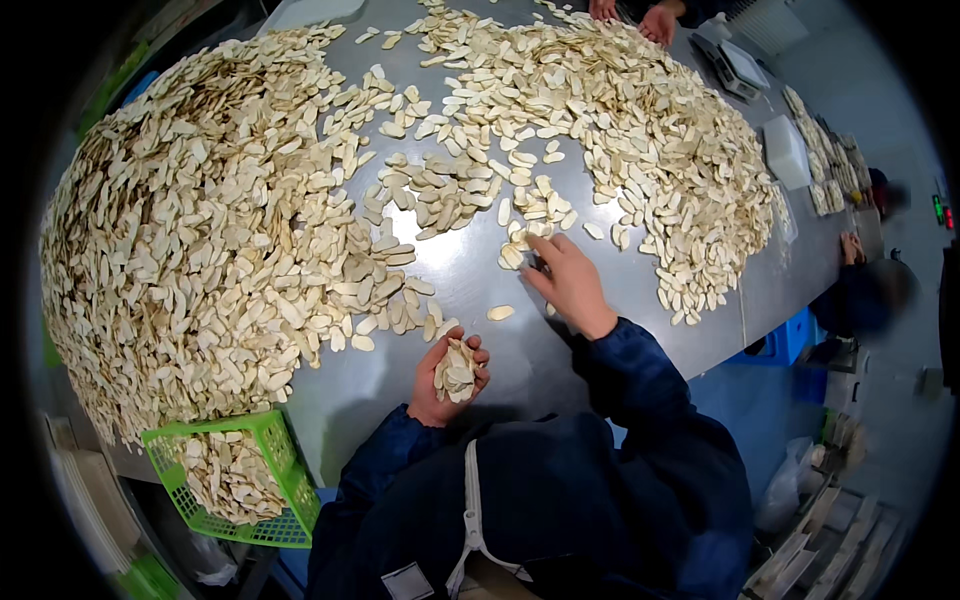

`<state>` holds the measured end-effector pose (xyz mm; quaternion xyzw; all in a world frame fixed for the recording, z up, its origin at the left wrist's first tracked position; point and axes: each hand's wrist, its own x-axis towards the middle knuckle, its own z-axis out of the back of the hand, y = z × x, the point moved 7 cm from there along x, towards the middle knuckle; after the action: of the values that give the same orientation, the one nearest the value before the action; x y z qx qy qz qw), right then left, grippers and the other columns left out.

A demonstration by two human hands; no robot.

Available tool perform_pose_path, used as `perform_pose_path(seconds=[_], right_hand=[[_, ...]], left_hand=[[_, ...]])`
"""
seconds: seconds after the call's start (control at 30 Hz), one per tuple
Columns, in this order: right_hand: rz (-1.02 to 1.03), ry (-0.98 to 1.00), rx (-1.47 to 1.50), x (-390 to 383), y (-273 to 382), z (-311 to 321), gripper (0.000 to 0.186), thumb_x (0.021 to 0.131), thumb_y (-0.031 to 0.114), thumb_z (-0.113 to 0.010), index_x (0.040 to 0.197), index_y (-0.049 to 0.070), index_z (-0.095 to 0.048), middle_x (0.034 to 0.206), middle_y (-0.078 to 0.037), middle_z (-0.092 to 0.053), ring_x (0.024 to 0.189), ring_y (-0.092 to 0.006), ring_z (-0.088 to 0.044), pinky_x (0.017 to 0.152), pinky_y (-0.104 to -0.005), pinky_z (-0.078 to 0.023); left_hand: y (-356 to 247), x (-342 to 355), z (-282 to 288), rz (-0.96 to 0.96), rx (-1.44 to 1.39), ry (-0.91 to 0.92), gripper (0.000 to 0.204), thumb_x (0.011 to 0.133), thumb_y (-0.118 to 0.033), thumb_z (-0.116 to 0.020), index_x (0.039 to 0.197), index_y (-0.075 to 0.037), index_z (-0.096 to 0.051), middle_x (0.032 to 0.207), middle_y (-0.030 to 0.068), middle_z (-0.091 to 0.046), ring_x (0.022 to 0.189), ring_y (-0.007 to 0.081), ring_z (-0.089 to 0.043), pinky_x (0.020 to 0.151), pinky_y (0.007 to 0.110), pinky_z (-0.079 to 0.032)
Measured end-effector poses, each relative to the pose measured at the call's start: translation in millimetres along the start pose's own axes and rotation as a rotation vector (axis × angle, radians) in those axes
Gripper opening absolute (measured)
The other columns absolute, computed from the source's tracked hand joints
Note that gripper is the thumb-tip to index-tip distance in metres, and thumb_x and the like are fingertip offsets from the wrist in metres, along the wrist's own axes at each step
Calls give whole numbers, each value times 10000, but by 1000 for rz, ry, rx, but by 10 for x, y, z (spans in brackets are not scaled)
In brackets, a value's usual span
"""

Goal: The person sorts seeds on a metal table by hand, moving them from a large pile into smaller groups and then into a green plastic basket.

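Pale, oblong dried slices, like sliced root, lie over a metal table (450,270). My left hand (428,388) is cupped around a handful of slices (457,371), close to my body at the table's near edge. Further out, my right hand (574,287) reaches over the tabletop, thumb and forefinger apart. Its fingertips are at a small cluster of slices (513,250), and its other fingers are partly hidden. One loose slice (500,313) lies between my two hands.
A large heap of slices (190,230) covers the left side; another pile (680,170) spreads at the right. A green basket (282,460) holds slices at the near left. Another person's hands (658,22) show at the far edge, near a scale (742,68) and white container (787,152).
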<state>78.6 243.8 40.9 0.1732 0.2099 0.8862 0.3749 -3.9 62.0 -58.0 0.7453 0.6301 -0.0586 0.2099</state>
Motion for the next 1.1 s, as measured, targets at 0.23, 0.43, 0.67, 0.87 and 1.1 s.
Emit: perform_pose_path(seconds=[0.23,0.43,0.67,0.87,1.1], right_hand=[[-13,37,71,42,-103,-52,125,775,194,-659,840,86,-656,830,-94,-580,785,-277,-587,658,-356,-470],[-63,-170,-166,352,-644,159,106,781,139,-641,861,69,-648,754,-89,-538,722,-273,-563,613,-374,-450],[-475,-2,608,355,-1008,-8,126,836,140,-622,814,28,-673,621,9,-535,514,-110,-482,470,-253,-365],[-565,62,903,175,-895,1,140,854,140,-613,832,10,-662,611,33,-540,495,-32,-425,447,-183,-306],[-162,-25,262,174,-344,-26,154,799,164,-651,879,33,-642,691,-57,-583,583,-178,-548,535,-288,-431]], left_hand=[[20,-16,33,2,-2,50,215,940,-304,-473,1056,-170,-593,1036,34,-525,934,200,-470,772,373,-444],[22,-12,-13,4,9,62,207,949,-296,-465,1053,-168,-591,1035,36,-521,938,204,-471,778,371,-444],[18,-18,-26,1,7,61,231,959,-302,-450,1063,-158,-599,1042,44,-516,943,208,-474,776,371,-454],[23,5,29,4,-28,19,237,967,-287,-434,1069,-147,-596,1053,59,-519,971,230,-490,795,396,-477],[17,-4,3,11,-37,72,231,965,-279,-430,1073,-142,-583,1059,75,-515,1002,250,-502,807,410,-478]])
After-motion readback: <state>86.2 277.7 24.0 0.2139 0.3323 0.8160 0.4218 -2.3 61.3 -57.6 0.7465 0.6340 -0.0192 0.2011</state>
